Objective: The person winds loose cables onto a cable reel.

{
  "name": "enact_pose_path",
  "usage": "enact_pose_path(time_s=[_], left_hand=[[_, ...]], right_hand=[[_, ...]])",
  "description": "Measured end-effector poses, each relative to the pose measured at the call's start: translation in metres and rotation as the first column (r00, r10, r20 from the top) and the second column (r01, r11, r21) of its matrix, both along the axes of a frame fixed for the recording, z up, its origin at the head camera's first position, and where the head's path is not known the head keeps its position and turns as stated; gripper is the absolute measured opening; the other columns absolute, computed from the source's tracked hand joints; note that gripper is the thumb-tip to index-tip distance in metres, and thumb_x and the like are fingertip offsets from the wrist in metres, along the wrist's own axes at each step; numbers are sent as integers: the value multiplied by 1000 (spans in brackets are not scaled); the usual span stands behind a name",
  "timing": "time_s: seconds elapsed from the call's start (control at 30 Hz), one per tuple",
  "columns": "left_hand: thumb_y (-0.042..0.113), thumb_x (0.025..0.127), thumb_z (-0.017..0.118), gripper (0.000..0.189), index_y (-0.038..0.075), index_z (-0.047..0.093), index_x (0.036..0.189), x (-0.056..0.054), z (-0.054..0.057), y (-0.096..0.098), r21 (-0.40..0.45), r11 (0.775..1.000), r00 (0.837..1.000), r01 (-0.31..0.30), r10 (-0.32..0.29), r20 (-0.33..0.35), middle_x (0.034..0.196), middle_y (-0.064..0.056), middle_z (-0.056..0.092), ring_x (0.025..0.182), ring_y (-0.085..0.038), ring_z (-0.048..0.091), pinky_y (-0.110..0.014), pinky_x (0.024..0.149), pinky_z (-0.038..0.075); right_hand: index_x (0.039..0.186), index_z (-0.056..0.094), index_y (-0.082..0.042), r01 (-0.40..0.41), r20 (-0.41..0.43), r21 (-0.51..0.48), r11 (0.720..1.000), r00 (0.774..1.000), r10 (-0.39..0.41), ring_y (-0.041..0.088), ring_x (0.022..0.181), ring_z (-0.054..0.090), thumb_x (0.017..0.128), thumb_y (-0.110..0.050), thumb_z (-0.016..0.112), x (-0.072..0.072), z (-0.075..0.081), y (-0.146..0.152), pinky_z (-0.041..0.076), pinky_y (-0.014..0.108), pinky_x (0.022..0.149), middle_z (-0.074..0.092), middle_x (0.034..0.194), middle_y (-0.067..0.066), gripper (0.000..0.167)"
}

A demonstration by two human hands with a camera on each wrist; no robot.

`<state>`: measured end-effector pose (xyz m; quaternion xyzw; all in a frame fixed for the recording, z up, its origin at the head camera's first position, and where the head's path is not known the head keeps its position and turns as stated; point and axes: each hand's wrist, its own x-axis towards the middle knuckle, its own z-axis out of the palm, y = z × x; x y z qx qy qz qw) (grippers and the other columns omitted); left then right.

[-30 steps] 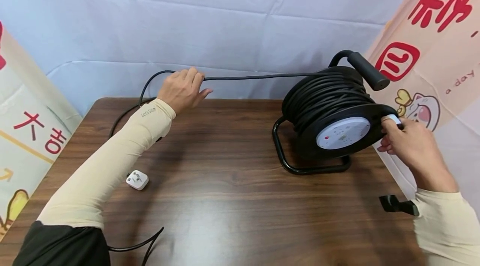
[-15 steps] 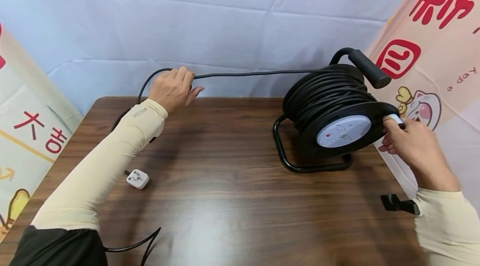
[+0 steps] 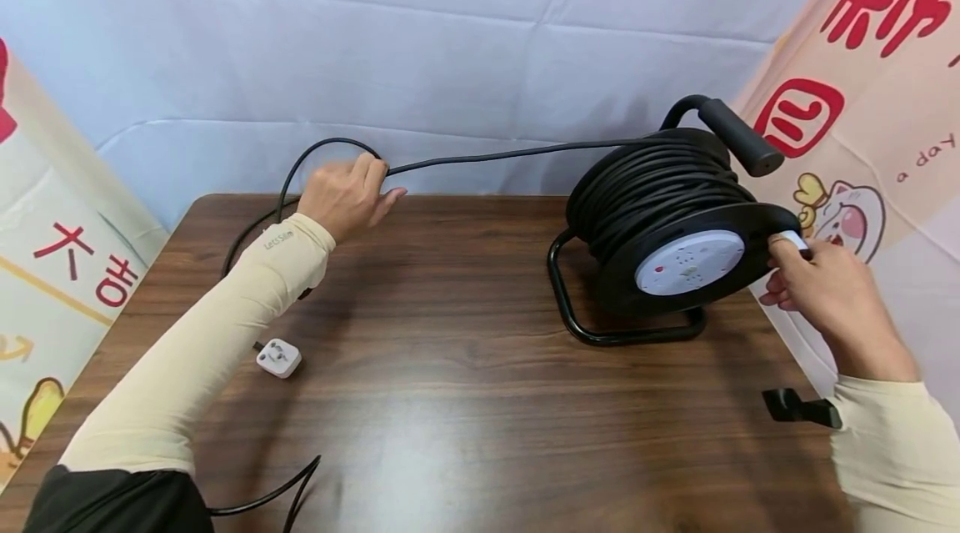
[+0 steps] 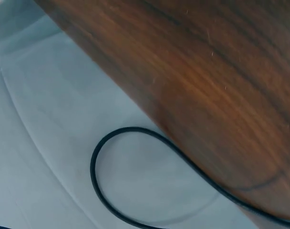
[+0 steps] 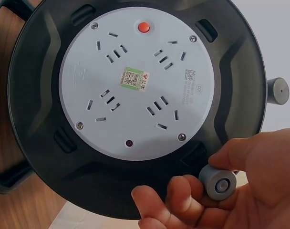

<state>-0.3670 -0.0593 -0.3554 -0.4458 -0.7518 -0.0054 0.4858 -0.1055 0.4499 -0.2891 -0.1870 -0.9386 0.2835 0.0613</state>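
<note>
Dial = head view. Cable reel (image 3: 652,239) sits at approx. 3 o'clock on the brown bench (image 3: 465,291), carry handle (image 3: 741,138) off its 1-2 o'clock side. R hand (image 3: 832,287), just past 3, pinches the crank knob (image 5: 219,183) betw. thumb & fingers (R wrist view: knob near 5 o'clock from the socket panel's (image 5: 107,71) centre, red button (image 5: 143,27) at 12). L hand (image 3: 343,195), betw. 9 & 10, holds the black cable (image 3: 510,155); fingertips mostly hidden, but they seem curled round it. Cable runs w/ slight sag to reel top, loops out on hand's 10-12 o'clock side past bench's far edge. White plug (image 3: 279,358) lies at 8, near L sleeve (image 3: 202,358).
</note>
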Motion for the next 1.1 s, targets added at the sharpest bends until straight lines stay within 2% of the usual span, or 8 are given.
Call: enact_pose_path(time_s=[0.2, 0.6, 0.73, 0.97, 1.1], left_hand=[[37, 101, 60, 41, -1, 51, 89, 6, -7, -3, 14, 1000, 1000, 18, -18, 11, 69, -10, 45, 42, -21, 38, -37, 34, 32], [35, 98, 64, 41, -2, 51, 87, 17, -12, -6, 21, 999, 999, 29, -30, 30, 69, -10, 44, 41, -23, 43, -35, 34, 32], [35, 98, 64, 40, -2, 52, 88, 18, -9, -5, 5, 1000, 999, 28, -28, 25, 69, -9, 44, 42, -21, 42, -35, 34, 33], [34, 95, 70, 42, -2, 50, 86, 16, -2, -4, -21, 999, 999, 33, -33, 12, 69, -10, 43, 43, -20, 40, -33, 35, 32], [39, 100, 64, 44, 0, 50, 85, 17, 3, -3, -63, 998, 1000, 5, -6, -19, 69, -9, 44, 45, -21, 42, -32, 39, 33]], right_hand=[[103, 59, 15, 15, 25, -15, 1000, 1000, -15, 11, 55, 66, 108, -43, 33, 0, -3, 3, 50, 20, 53, 71, 70, 9, 64], [103, 57, 13, 7, 10, -31, 999, 1000, -7, 11, 55, 67, 107, -44, 32, -1, -11, 7, 53, 23, 52, 70, 69, 8, 63], [104, 57, 14, 6, 19, -55, 998, 1000, -5, 11, 55, 67, 107, -44, 32, -1, -12, 9, 54, 22, 53, 70, 70, 8, 64], [103, 58, 14, -1, 5, -41, 999, 1000, 1, 8, 53, 66, 107, -42, 32, -1, -18, 12, 53, 21, 52, 71, 68, 8, 63], [102, 59, 15, 0, 3, -36, 999, 1000, 0, 8, 52, 65, 107, -42, 33, -1, -20, 13, 53, 22, 51, 70, 68, 8, 62]])
